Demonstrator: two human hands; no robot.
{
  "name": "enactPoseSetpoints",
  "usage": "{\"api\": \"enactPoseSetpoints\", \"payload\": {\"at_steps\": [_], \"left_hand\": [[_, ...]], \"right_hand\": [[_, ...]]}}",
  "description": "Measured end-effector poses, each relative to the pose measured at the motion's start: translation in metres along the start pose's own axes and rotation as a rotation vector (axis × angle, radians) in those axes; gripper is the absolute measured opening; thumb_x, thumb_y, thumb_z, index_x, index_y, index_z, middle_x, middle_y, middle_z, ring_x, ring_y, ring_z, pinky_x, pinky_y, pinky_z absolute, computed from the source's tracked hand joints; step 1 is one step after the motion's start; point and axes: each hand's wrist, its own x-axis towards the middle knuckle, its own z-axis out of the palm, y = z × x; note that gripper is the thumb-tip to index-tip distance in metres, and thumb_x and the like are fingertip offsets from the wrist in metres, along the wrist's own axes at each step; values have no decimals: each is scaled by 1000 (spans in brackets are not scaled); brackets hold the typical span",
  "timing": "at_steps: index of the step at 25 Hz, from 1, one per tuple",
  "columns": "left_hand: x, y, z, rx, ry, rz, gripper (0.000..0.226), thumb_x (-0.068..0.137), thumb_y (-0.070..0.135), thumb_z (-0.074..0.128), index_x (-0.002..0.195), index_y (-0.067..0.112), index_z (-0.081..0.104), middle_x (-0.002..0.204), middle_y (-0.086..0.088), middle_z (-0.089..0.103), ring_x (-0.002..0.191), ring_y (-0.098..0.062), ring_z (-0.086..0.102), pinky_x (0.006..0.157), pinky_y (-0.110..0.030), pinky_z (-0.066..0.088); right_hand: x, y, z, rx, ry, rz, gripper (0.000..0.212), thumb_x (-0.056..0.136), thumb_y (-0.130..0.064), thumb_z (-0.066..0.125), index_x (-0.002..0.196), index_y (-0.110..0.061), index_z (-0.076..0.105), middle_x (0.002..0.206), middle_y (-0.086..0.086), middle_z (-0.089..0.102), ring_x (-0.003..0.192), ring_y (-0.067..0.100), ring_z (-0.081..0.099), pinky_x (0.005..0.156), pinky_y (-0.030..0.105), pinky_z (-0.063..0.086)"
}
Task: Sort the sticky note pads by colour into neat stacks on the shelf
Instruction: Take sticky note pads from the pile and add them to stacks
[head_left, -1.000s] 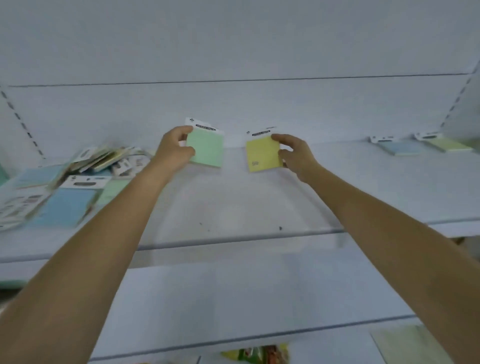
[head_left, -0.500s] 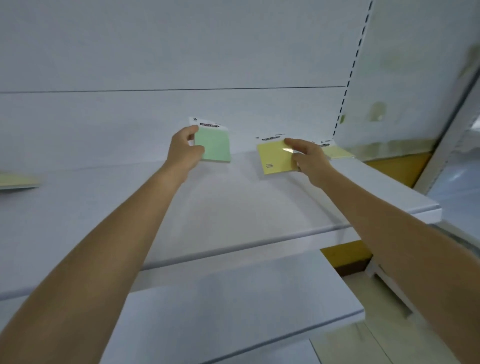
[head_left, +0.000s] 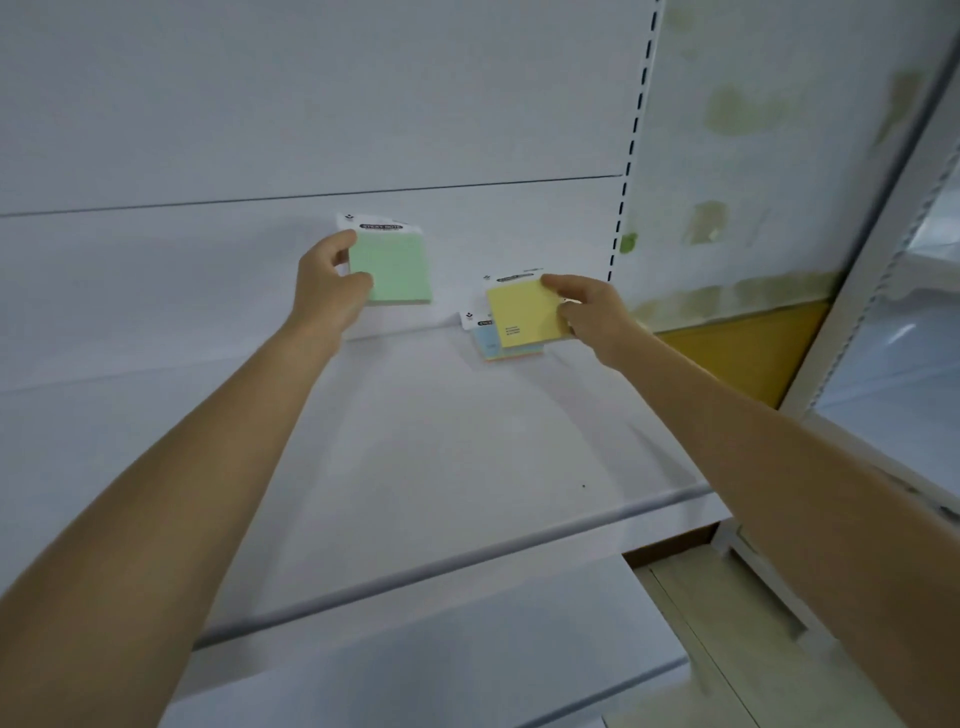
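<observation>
My left hand (head_left: 324, 291) grips a green sticky note pad (head_left: 395, 267) by its left edge, held up in front of the shelf's back panel. My right hand (head_left: 589, 309) pinches a yellow sticky note pad (head_left: 522, 314) at its right side, low over the back right of the white shelf (head_left: 441, 441). Under the yellow pad lies a blue pad (head_left: 485, 340) with a white header card, with an orange edge showing beneath it. Both pads in my hands carry white header cards with a black label.
A slotted upright (head_left: 631, 145) marks the shelf's right end, with a stained white panel and a yellow-brown strip (head_left: 743, 348) beyond it. A lower shelf (head_left: 415, 649) juts out below. Another shelving frame (head_left: 878, 218) stands at the far right.
The view has swung right, so the mixed pile at the left is out of sight. My right hand has brought the yellow pad down over the blue pad near the upright. The green pad stays raised.
</observation>
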Motion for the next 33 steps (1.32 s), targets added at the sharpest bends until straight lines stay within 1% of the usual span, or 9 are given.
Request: {"api": "enactPoseSetpoints", "payload": {"at_steps": [3,10,12,15,18,22,26,29,33], "left_hand": [[9,-2,-4,-14,3,-31,56,82,-8,48,134,11,43,137,-11,46,119,-19,48,105,-41,44],[14,-17,27,-15,-51,-35,50,83,-9,47,130,9,48,113,-3,49,110,-21,49,100,-37,44],[13,-17,39,-19,-49,-32,38,82,-11,46,103,16,61,95,1,49,97,-18,46,87,-32,43],[10,-18,59,-13,-74,-45,46,80,-13,46,67,31,47,84,3,47,91,-18,43,81,-30,38],[8,-22,80,-31,-70,-48,37,80,-12,46,91,20,61,96,-1,51,95,-19,47,87,-35,45],[1,-25,93,1,-98,-44,35,81,-13,45,92,15,63,88,2,52,93,-18,46,81,-32,40],[0,-30,82,31,-86,-88,47,80,-13,44,65,31,48,72,9,43,87,-19,41,72,-30,38],[-3,-40,64,50,-62,-113,38,82,-13,45,92,20,59,80,1,49,87,-19,42,62,-26,37],[-6,-63,34,201,-24,-190,48,82,-6,51,129,0,47,102,-6,47,93,-16,46,76,-26,40]], "right_hand": [[14,-7,1,-32,1,17,53,86,11,28,128,-9,53,115,3,51,99,15,44,60,3,41],[41,14,-62,-165,158,52,49,88,10,28,127,-7,53,135,14,49,100,15,41,83,19,31],[51,21,-75,-197,158,71,48,89,10,28,127,-4,53,138,16,47,100,15,40,83,19,30],[64,33,-82,-266,100,70,46,89,11,31,129,0,50,139,18,46,103,16,42,82,17,31],[78,49,-84,-364,70,59,47,87,10,31,128,-1,52,136,17,49,117,27,49,93,25,36],[88,68,-82,-453,37,74,47,86,7,34,124,-7,57,124,14,56,96,21,48,74,22,38],[87,71,-77,-508,59,82,41,89,1,36,123,-8,58,135,16,51,120,33,50,99,31,40],[87,61,-69,-607,143,-54,38,89,-6,39,122,-10,57,136,19,48,123,36,45,107,39,37],[71,39,-30,-648,87,-292,39,88,-6,40,124,-10,55,135,16,47,126,33,40,106,36,31]]}}
